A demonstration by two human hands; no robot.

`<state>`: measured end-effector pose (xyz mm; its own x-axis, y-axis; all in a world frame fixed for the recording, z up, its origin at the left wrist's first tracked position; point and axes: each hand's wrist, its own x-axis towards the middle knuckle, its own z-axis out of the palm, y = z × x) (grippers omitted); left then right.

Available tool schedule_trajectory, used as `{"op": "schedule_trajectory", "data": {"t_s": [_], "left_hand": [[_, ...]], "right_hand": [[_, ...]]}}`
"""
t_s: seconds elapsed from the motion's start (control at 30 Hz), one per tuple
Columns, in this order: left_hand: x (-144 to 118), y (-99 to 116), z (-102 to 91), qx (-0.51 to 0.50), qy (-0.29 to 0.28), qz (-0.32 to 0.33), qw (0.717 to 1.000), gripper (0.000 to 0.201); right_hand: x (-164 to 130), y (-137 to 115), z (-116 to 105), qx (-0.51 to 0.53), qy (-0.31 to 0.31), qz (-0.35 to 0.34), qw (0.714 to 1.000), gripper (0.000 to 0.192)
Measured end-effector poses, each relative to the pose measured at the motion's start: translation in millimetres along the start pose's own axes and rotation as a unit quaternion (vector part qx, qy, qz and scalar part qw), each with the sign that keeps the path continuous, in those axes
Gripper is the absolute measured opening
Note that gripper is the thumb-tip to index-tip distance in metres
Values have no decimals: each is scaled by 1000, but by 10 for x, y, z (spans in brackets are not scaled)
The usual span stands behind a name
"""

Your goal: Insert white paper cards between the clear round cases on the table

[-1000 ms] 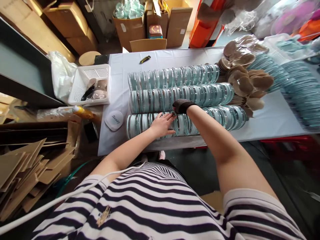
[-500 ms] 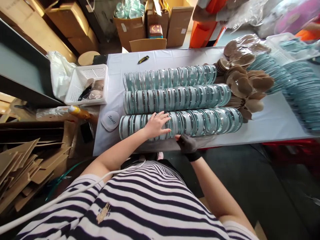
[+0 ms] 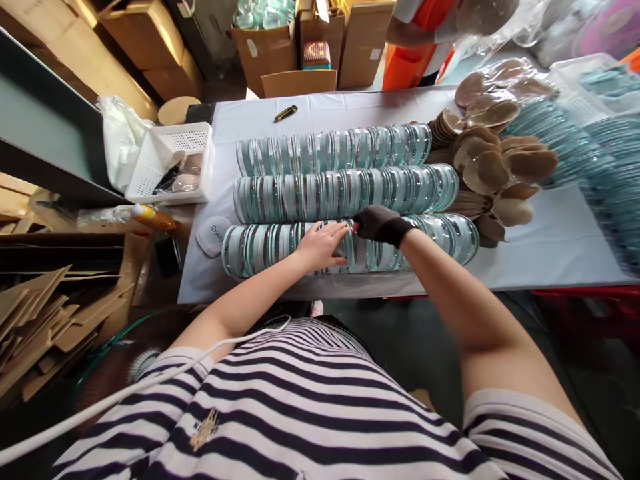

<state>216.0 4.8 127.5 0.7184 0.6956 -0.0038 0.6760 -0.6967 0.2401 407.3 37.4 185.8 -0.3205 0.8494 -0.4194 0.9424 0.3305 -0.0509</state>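
Glass discs stand on edge in the nearest row (image 3: 280, 243), frame centre. Bare left hand (image 3: 320, 245) lies flat, fingers spread, on it; gloved right hand (image 3: 381, 224) rests alongside, grip indeterminable.

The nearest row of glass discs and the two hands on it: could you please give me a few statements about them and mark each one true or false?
1. The left hand is bare and rests flat on the nearest row of glass discs. True.
2. The right hand is bare as well. False: it wears a dark glove.
3. Three rows of discs lie side by side on the white tablecloth. True.
4. The white basket stands to the right of the rows. False: it stands to their left, at the table's edge.
5. The yellow and black utility knife lies between the two hands. False: it lies beyond the farthest row.
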Motion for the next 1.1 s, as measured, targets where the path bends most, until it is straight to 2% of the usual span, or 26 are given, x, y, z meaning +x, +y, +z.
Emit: {"op": "schedule_trajectory", "data": {"t_s": [0.07, 0.13, 0.23, 0.3, 0.33, 0.4, 0.47, 0.53, 0.57, 0.6, 0.67, 0.7, 0.77, 0.83, 0.9, 1.0, 1.1], "left_hand": [[-1, 2, -7, -6, 1, 0, 1000, 81], [-9, 10, -7, -9, 2, 1, 1000, 80], [-34, 14, -22, -13, 3, 2, 1000, 78], [-34, 18, -57, -17, -10, -1, 1000, 76], [-19, 27, -80, -21, -19, -2, 1000, 75], [50, 69, -122, -26, -31, 1, 999, 73], [165, 151, -135, -24, -28, 22, 999, 75], [297, 256, -104, -14, -22, 52, 998, 78], [356, 305, -75, -7, -23, 64, 998, 79], [405, 346, -42, 0, -26, 70, 997, 80], [464, 391, 24, 13, -31, 75, 997, 81], [476, 395, 50, 17, -31, 76, 996, 82], [476, 379, 83, 20, -28, 78, 996, 83], [466, 354, 95, 14, -24, 77, 997, 83], [463, 344, 99, 4, -17, 71, 997, 82], [473, 360, 108, -7, -12, 65, 998, 80], [470, 376, 123, -10, -17, 67, 998, 80]], "right_hand": [[-362, -40, 378, 51, 27, -15, 998, 24], [-645, -144, 867, 90, 38, -6, 995, 24], [-848, -351, 1538, 117, 87, 60, 988, 32], [-893, -430, 1754, 128, 112, 86, 982, 34], [-907, -427, 1765, 135, 120, 86, 980, 33], [-923, -321, 1602, 147, 150, 79, 975, 31], [-888, -104, 1252, 142, 206, 103, 963, 33], [-744, 147, 815, 111, 237, 161, 952, 39], [-623, 254, 596, 89, 217, 182, 955, 43], [-477, 337, 390, 66, 164, 191, 965, 43], [-158, 418, 52, 27, 20, 165, 986, 38], [-19, 423, -71, 5, -36, 152, 988, 35], [140, 408, -208, -32, -83, 132, 987, 31], [85, 404, -184, -42, -61, 113, 991, 29], [-162, 415, 14, -19, -3, 96, 995, 28], [-665, 366, 591, 30, 73, 94, 992, 28], [-997, 180, 1304, 53, 104, 89, 989, 29]]}}
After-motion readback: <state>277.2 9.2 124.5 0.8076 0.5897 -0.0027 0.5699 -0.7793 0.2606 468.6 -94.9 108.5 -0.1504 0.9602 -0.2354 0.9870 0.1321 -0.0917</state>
